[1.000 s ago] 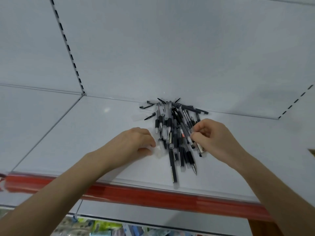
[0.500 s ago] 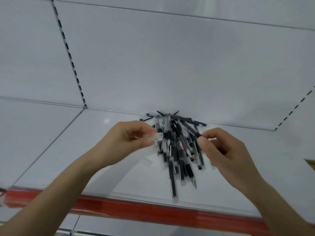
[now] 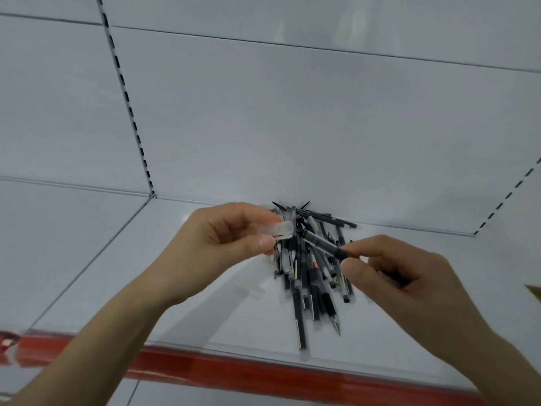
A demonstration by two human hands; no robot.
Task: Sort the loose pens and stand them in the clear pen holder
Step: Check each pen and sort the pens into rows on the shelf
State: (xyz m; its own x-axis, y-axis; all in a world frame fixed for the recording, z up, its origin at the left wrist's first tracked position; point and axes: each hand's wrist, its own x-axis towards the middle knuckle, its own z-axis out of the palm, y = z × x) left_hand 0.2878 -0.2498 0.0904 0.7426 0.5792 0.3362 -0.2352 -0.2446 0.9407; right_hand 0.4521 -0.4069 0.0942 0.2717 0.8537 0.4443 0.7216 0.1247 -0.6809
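Note:
A heap of several black and clear pens (image 3: 313,276) lies on the white shelf (image 3: 146,273), fanned out from the back wall. Above the heap my left hand (image 3: 222,244) pinches a small clear pen cap (image 3: 276,231) between thumb and fingers. My right hand (image 3: 389,276) pinches a black pen (image 3: 323,243) at its rear end, and the pen's tip points at the cap's open mouth, close to it. No pen holder is in view.
The shelf has a red front strip (image 3: 263,373) behind a clear lip. White back panels with slotted uprights (image 3: 128,106) rise behind the heap. A small clear piece (image 3: 256,293) lies on the shelf left of the pens.
Both hands rose off the shelf. My left hand picked up the clear cap, my right hand lifted a black pen out of the heap and brought its tip towards the cap.

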